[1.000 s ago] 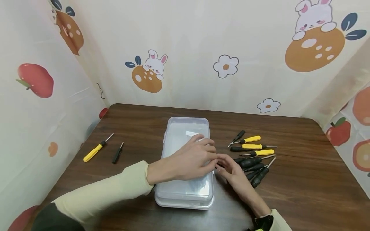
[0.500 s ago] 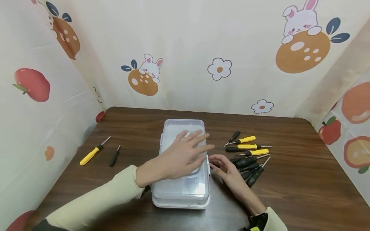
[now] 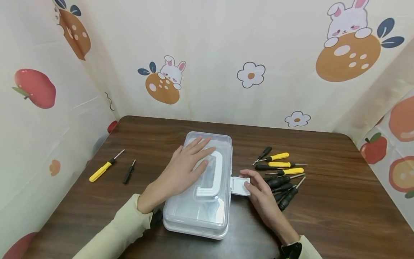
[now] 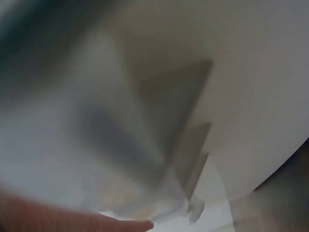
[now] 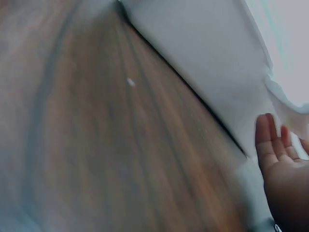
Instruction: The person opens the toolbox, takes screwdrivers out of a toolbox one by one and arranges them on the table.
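Note:
In the head view a clear plastic case (image 3: pixel 203 212) stands closed mid-table, with a white handle (image 3: pixel 218 176) on its lid. My left hand (image 3: pixel 184 169) rests on the lid left of the handle, fingers spread and straight. A white latch (image 3: pixel 238 186) sticks out from the case's right side. My right hand (image 3: pixel 263 198) is at that latch, thumb tip against its outer edge and fingers loosely bent. The right wrist view shows the fingers of this hand (image 5: pixel 289 174) fairly straight beside a pale surface. One finger (image 4: pixel 116 225) edges into the blurred left wrist view.
Several black and yellow screwdrivers (image 3: pixel 292 171) lie in a loose group right of the case, close to my right hand. To the left lie a yellow screwdriver (image 3: pixel 101 171) and a small black one (image 3: pixel 129 173). A patterned curtain (image 3: pixel 207 93) hangs behind the brown table (image 3: pixel 323 216).
My left hand has moved left from the latch side onto the lid, uncovering the handle. The latch has swung outward at my right hand. The case's near end has shifted slightly left.

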`<state>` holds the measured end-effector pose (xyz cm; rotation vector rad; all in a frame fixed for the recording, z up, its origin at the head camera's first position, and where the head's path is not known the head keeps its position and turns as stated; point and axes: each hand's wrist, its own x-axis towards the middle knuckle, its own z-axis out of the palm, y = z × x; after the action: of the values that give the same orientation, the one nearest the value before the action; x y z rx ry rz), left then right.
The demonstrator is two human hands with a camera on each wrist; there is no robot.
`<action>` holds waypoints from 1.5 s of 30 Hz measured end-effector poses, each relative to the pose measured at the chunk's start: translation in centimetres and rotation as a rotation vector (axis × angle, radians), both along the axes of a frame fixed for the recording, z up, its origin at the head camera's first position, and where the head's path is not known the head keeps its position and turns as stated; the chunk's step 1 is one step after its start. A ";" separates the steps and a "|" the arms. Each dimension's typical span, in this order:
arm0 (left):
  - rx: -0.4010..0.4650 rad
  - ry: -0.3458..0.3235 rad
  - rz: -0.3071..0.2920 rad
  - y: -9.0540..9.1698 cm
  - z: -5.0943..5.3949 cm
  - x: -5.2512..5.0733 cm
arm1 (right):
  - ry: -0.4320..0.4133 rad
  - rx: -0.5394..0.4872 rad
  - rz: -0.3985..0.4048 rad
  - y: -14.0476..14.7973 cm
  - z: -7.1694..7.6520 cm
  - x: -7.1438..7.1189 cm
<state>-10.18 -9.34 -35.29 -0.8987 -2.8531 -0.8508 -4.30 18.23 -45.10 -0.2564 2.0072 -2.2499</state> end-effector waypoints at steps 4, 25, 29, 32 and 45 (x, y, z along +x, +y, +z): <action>0.033 -0.001 -0.011 -0.1 -0.1 0.0 | 0.120 -0.060 -0.007 -0.6 0.0 0.5; 0.050 -0.007 -0.019 -0.1 0.3 -0.1 | 0.466 0.542 -0.146 -3.9 1.2 1.3; 0.045 -0.010 -0.017 -0.1 0.3 0.0 | 0.483 0.565 -0.188 -3.9 0.9 1.2; 0.042 -0.009 -0.016 -0.1 0.3 0.0 | 0.499 0.553 -0.205 -4.0 0.7 1.2; 0.067 -0.014 -0.019 0.0 0.4 0.0 | 0.324 0.340 -0.304 -5.1 0.3 2.1</action>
<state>-10.22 -9.37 -34.89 -0.9177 -2.8133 -0.9526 -2.21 13.18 -44.82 -0.3166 2.7207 -2.0768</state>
